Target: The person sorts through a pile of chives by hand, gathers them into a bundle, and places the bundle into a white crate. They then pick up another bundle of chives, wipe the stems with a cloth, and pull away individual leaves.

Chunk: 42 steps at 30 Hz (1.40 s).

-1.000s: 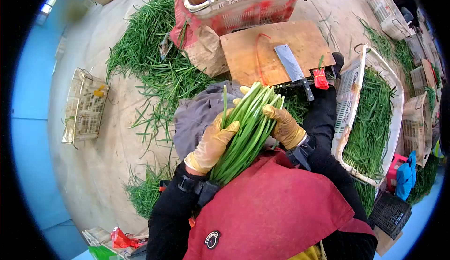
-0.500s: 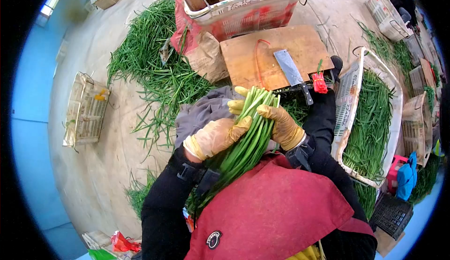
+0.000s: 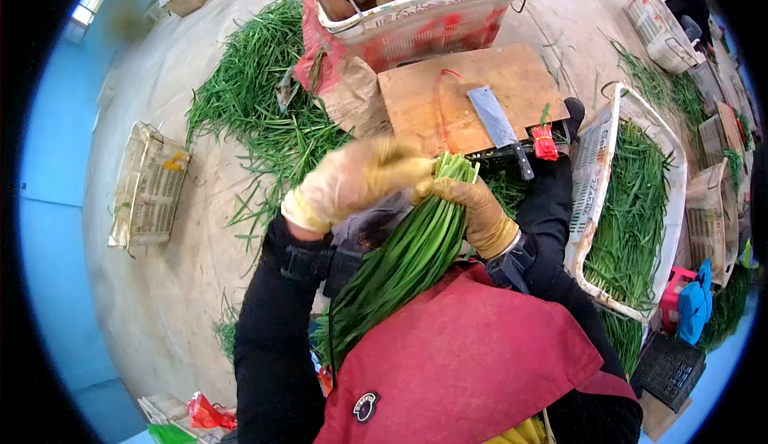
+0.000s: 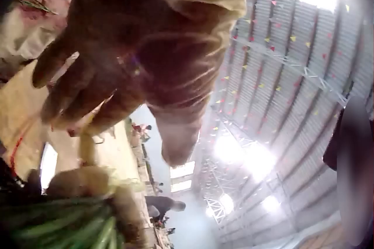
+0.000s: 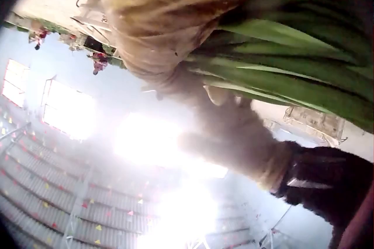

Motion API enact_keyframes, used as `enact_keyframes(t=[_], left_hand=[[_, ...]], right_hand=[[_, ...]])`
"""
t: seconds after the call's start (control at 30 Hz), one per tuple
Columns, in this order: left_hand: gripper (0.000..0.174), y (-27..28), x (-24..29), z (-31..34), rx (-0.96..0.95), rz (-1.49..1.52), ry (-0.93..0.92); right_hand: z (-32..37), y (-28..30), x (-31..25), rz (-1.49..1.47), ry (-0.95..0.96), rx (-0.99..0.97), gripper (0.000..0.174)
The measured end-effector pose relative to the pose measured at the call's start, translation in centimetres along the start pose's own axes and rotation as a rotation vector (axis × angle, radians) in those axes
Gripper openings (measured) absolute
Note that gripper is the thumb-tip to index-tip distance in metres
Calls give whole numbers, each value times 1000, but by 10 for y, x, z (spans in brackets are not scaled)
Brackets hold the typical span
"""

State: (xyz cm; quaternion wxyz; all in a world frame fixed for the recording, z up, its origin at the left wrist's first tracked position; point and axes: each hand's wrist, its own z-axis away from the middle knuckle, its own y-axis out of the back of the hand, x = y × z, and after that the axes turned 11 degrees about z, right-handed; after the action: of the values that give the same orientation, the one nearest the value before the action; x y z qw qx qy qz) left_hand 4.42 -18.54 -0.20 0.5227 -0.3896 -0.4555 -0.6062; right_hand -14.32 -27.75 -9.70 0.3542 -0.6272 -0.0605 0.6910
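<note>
Against the person's red apron [image 3: 472,364] a thick bundle of chives [image 3: 408,256] lies slanted, long flat green leaves trailing down toward the lap and pale cut ends pointing up and away. The right hand [image 3: 474,212], in a yellowish glove, is wrapped round the bundle just below those ends. The gloved left hand [image 3: 360,178] hovers at the top of the bundle, fingers loosely bent and holding nothing, and hides part of the ends from the head view.

Just beyond lies a wooden cutting board [image 3: 472,88] with a cleaver [image 3: 496,120] on it and red bands [image 3: 546,142] at its edge. To the right is a basket [image 3: 596,148] of greens; loose chives [image 3: 248,100] cover the floor farther left.

Half a second earlier the left hand gripped the bundle beside the right; it has since lifted off.
</note>
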Motion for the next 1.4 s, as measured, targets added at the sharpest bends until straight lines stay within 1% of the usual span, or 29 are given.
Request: enact_keyframes(t=[0.07,0.1,0.13,0.17,0.2,0.23,0.3,0.33,0.37,0.43,0.5,0.53,0.57,0.63,0.67,0.7,0.73,0.77,0.83,0.9,0.93,1.03,1.07,1.13,1.23,1.3,1.33,1.37,1.4], left_hand=[[47,8,-1,-20,145,-433,-466],[50,-11,15,-27,91,-591,-477],[52,-30,30,-33,37,-745,-499],[55,-48,34,-37,-119,-812,-263],[62,-52,29,-40,-188,-735,-232],[64,-53,17,-46,-194,-703,-338],[72,-53,6,-51,-166,-611,-510],[79,-53,-1,-51,-133,-554,-577],[84,-49,15,-38,-65,-403,-577],[85,-36,28,-18,-154,-344,-661],[86,-43,14,5,-270,-373,-573],[86,-47,5,18,-278,-388,-422],[80,-44,-2,29,-272,-410,-351],[60,-29,-41,43,-235,-467,-359],[53,-20,-50,52,-220,-516,-159],[44,-11,-62,58,-203,-589,-165],[38,-4,-71,64,-128,-594,-240],[31,-2,-76,72,-27,-541,-283],[30,1,-71,82,69,-500,-312],[29,3,-65,86,154,-444,-304],[26,2,-58,89,186,-349,-241],[28,1,-57,90,321,-261,-273],[29,-2,-54,87,342,-154,-288],[31,-12,-42,80,384,60,-311],[38,-31,-15,58,385,-217,-579],[55,-54,13,44,346,-315,-698],[72,-67,21,30,295,-298,-795],[90,-80,28,16,241,-282,-893],[105,-94,29,1,241,-387,-924]], right_hand=[[2,-10,-7,70,-19,17,44],[3,-14,-9,106,-29,28,41],[-2,-10,5,2,148,-33,46],[-6,-2,26,-115,237,56,50],[-10,-3,38,-223,337,137,55],[-4,5,42,-207,297,126,58],[11,-2,23,-178,213,112,64],[16,-4,13,-199,227,104,54],[21,-9,-1,-219,240,95,45],[26,3,-38,-50,365,239,38],[40,39,-60,12,516,396,36],[49,60,-69,22,600,488,35],[60,82,-76,31,681,584,34],[90,117,-91,-50,832,450,36],[107,128,-97,-78,829,469,36],[124,138,-103,-103,829,486,36],[136,149,-105,-67,860,599,37],[149,159,-108,-48,882,571,36],[164,153,-112,-72,887,743,36],[178,170,-112,-24,922,741,35],[181,174,-113,-3,938,739,35],[186,169,-113,-15,961,725,34],[186,165,-113,27,946,867,41],[186,167,-114,39,976,841,41],[178,157,-118,82,1010,781,38],[162,132,-121,146,1024,701,33],[148,107,-121,279,1015,797,33],[136,84,-117,374,982,787,34],[126,70,-111,424,960,742,37]])
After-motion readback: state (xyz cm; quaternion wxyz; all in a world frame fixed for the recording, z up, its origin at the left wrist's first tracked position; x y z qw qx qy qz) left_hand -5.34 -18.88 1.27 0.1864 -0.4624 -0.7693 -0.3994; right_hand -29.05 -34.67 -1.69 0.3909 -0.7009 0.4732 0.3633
